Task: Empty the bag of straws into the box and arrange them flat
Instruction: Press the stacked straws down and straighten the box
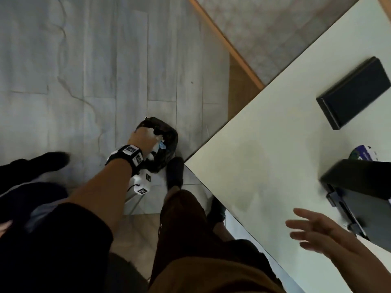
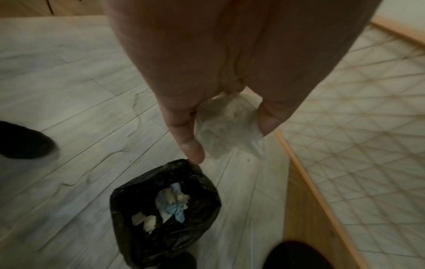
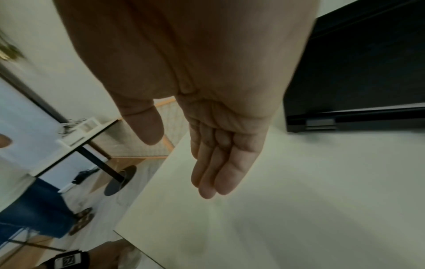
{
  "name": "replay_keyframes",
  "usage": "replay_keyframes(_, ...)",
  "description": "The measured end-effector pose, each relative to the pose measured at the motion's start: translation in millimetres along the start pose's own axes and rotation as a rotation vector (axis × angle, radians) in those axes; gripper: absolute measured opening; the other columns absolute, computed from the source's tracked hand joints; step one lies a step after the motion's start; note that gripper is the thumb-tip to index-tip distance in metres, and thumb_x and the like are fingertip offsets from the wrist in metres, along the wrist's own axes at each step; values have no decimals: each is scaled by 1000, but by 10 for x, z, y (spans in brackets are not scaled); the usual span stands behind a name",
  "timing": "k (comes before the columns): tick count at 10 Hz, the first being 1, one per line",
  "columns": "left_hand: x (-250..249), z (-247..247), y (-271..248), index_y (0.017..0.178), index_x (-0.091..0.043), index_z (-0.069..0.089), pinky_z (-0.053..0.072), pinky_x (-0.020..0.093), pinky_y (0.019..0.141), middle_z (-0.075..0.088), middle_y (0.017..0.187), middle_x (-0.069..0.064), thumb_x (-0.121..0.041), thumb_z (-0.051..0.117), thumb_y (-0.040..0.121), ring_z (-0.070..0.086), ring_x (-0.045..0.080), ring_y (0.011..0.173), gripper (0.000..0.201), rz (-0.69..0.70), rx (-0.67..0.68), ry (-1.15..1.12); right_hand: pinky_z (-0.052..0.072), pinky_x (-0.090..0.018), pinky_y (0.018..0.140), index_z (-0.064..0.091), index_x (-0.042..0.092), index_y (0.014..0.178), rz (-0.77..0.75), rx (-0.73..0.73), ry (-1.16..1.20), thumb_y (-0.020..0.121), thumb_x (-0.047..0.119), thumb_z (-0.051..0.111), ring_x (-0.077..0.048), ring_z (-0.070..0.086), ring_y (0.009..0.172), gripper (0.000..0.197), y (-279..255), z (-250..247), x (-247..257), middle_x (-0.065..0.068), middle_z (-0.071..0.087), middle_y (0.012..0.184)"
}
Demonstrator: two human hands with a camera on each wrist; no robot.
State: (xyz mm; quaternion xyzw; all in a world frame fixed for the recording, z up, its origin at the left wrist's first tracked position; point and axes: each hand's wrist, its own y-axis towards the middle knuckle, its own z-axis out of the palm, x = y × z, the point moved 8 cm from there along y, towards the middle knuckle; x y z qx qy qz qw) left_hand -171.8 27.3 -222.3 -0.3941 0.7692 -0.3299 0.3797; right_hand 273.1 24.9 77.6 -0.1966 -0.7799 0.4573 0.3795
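Left hand down low over the black bin bag on the floor, fingers and thumb curled round a crumpled clear plastic bag. Looks empty and squashed, so probably the straw bag, held right above the bin's open mouth for dropping in as rubbish. Tissue-like scraps and something blue already inside the bin. Right hand up over the white table, fingers straight and spread, holding nothing, likely just out for balance while bending down. Black box at the table's right edge, cut off by the frame, its inside not in view. No straws to be seen anywhere, so no way to tell yet how flat they lie. Another flat black case farther back on the table. Everything a bit blurry.
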Motion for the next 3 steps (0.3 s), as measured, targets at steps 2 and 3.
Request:
replay_keyframes(2, 613, 304, 727, 158, -9, 25, 42, 56, 110, 40, 156, 22, -55, 79, 82, 45, 44, 138, 104, -167, 14, 16, 52, -54, 93, 73, 50, 100, 185, -71, 39, 65, 57, 87, -16, 74, 96, 38, -59, 51, -340, 3, 77, 110)
replay_keyframes(3, 670, 356, 826, 157, -2, 28, 40, 49, 113, 39, 157, 22, -47, 74, 90, 44, 41, 141, 93, -211, 34, 96, 51, -58, 94, 73, 53, 95, 211, -159, 71, 75, 32, 88, -16, 75, 92, 33, 31, 30, -538, 1, 77, 109)
